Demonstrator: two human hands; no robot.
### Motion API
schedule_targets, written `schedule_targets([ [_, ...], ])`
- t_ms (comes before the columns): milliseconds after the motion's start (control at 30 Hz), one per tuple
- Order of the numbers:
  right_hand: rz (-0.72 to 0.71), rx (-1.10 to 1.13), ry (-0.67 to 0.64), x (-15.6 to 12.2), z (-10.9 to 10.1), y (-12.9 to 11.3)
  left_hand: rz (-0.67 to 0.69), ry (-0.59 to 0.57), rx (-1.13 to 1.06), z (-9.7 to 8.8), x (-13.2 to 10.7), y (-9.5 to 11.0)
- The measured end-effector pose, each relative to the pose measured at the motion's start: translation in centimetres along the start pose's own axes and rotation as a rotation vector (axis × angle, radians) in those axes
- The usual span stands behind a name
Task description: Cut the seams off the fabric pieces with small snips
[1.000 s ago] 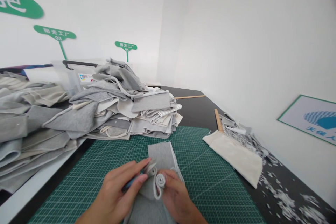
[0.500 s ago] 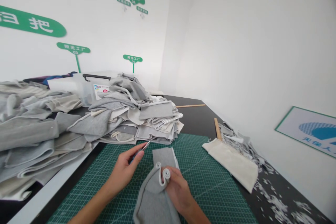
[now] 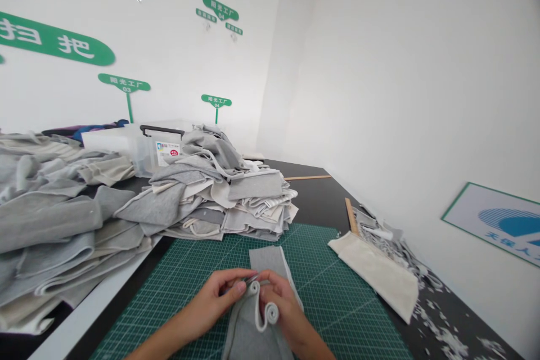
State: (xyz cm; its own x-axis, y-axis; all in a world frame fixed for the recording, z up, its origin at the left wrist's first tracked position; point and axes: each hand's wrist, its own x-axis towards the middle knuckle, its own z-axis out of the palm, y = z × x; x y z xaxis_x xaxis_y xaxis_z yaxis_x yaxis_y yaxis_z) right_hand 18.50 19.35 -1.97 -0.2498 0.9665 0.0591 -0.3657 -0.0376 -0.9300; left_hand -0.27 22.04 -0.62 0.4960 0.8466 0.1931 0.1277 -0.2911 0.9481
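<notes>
Grey fabric (image 3: 253, 334) with edges curled into tight rolls lies over the green cutting mat (image 3: 337, 304). My right hand (image 3: 283, 304) pinches this fabric close to its rolled edge. At the left side of the same edge is my left hand (image 3: 219, 299), closed round a slim, metal-tipped tool (image 3: 252, 279) that is mostly hidden by the fingers. Its tip meets the cloth between both hands' fingertips. Behind them, another flat grey strip of fabric (image 3: 270, 259) extends away on the mat.
Large piles of grey and cream fabric (image 3: 253, 185) stand behind and left, beside a clear plastic box (image 3: 145, 152). To the right are a folded cream cloth (image 3: 375, 273), a wooden ruler (image 3: 351, 216) and scattered scraps (image 3: 442, 320). White walls border the table.
My left hand has moved right and toward me, bringing the tool to the fabric edge beside my right hand. My right hand keeps hold of the fabric. The camera view has tilted slightly up.
</notes>
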Motion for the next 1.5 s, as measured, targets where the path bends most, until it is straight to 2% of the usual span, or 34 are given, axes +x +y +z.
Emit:
schedule_targets([
  [133,0.034,-0.049,-0.099,-0.1,-0.7,0.0,-0.025,-0.020,-0.080,0.6,-0.2,-1.2],
  [200,-0.012,-0.183,-0.154,-0.6,-1.2,-0.1,-0.035,-0.007,-0.103,0.9,-0.5,-1.8],
  [300,-0.121,-0.458,-0.110,-1.7,-1.6,-0.4,-0.066,0.021,-0.119,1.1,-1.2,-2.5],
  [367,-0.169,-0.552,-0.099,-2.2,-1.4,-1.0,-0.085,0.038,-0.118,1.0,-1.7,-2.7],
  [433,-0.192,-0.586,-0.151,-2.2,-0.9,-1.9,-0.097,0.045,-0.114,0.9,-2.2,-2.6],
  [500,-0.198,-0.589,-0.193,-2.0,-0.4,-2.8,-0.066,0.060,-0.083,0.7,-2.4,-2.3],
  [600,-0.185,-0.525,-0.186,-1.5,0.1,-3.5,0.045,0.112,0.064,0.1,-2.7,-1.7],
  [767,-0.146,-0.469,-0.201,-1.4,0.2,-2.9,0.214,0.162,0.354,-0.8,-3.2,-0.6],
  [933,-0.134,-0.475,-0.228,-1.5,0.1,-2.4,0.380,0.161,0.530,-0.2,-3.5,0.5],
  [1033,-0.135,-0.451,-0.230,-1.5,0.1,-2.3,0.396,0.196,0.565,0.3,-3.5,0.9],
  [1233,-0.099,-0.426,-0.250,-1.4,-0.3,-2.0,0.381,0.131,0.622,0.3,-3.2,1.9],
  [1500,-0.050,-0.442,-0.260,-1.4,-0.6,-2.0,0.399,0.105,0.704,0.3,-3.1,2.3],
])
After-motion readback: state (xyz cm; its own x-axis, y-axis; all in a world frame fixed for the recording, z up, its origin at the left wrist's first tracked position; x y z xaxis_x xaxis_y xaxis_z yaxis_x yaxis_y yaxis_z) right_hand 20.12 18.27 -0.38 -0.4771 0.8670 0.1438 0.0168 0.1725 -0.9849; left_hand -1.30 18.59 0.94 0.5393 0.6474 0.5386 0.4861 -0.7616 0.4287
